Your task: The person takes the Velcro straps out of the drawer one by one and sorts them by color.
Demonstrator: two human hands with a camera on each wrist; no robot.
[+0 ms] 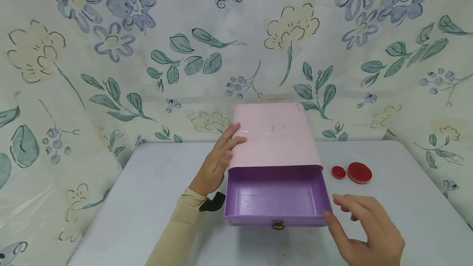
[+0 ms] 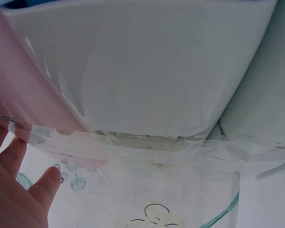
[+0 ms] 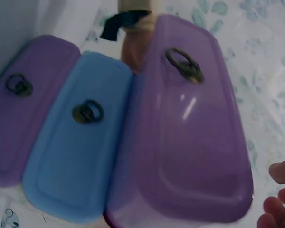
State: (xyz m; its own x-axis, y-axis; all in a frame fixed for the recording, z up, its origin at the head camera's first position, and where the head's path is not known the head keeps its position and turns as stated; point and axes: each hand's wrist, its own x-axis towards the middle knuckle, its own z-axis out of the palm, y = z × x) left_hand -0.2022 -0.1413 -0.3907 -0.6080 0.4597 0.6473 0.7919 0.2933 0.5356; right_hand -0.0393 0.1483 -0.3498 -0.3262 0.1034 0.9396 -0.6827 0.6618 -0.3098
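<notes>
A small drawer cabinet with a pink top [image 1: 273, 134] stands on the table. Its top purple drawer [image 1: 277, 221] is pulled out toward me, the inner floor showing. My left hand [image 1: 212, 167] rests along the cabinet's left side, fingers extended with their tips on the pink shell. In the left wrist view that hand [image 2: 19, 185] lies against the pink side [image 2: 33, 85]. My right hand [image 1: 369, 229] is at the drawer's right front corner, fingers loosely bent and holding nothing. In the right wrist view its fingertips [image 3: 282, 171] show beside the purple drawer [image 3: 194, 142].
Below the pulled-out drawer are a blue drawer [image 3: 76, 142] and another purple drawer [image 3: 28, 114], each with a ring pull. Two red discs, one small [image 1: 338, 172] and one larger [image 1: 359, 173], lie right of the cabinet. Flowered cloth [image 1: 184, 73] hangs behind the table.
</notes>
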